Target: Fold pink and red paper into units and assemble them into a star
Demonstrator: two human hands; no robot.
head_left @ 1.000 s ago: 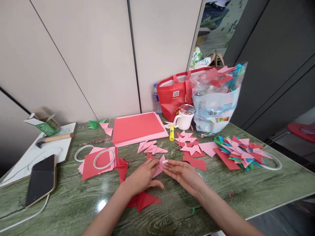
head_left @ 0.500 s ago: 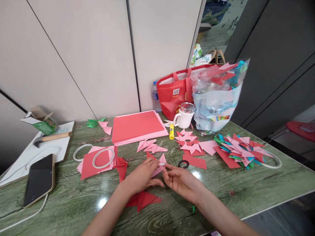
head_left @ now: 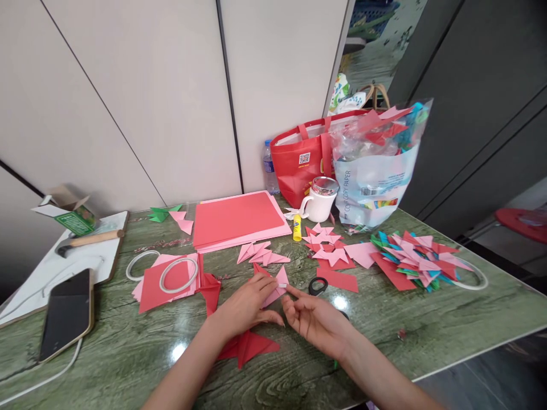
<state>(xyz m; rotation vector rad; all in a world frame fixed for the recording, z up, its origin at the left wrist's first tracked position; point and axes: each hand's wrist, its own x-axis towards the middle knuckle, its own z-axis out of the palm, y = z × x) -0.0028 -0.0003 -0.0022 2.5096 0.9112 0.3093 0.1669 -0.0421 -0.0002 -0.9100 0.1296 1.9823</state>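
Observation:
A folded pink paper piece (head_left: pixel 281 278) lies on the table with a small white strip of tape (head_left: pixel 281 285) across it. The fingers of my left hand (head_left: pixel 248 302) press down over its left side, the thumb stretched out below. From the right, my right hand (head_left: pixel 318 324) has its fingertips at the end of the strip, the other fingers curled. Under my left wrist rests a folded red paper piece (head_left: pixel 252 347), partly hidden. Scissors (head_left: pixel 318 286) with black handles are partly covered by my right hand. Folded pink pieces (head_left: pixel 262 254) sit just beyond my hands.
Tape rolls (head_left: pixel 179 275) lie on red and pink sheets at left, near a phone (head_left: pixel 66 313) and hammer (head_left: pixel 94 238). Behind are a paper stack (head_left: pixel 239 219), glue stick (head_left: pixel 297 228), mug (head_left: pixel 321 204) and bags (head_left: pixel 371 188). Colourful folded pieces (head_left: pixel 416 259) heap at right.
The view shifts slightly. My right hand moves a little, and more of the scissors' handles shows beside it. My left hand stays on the pink paper.

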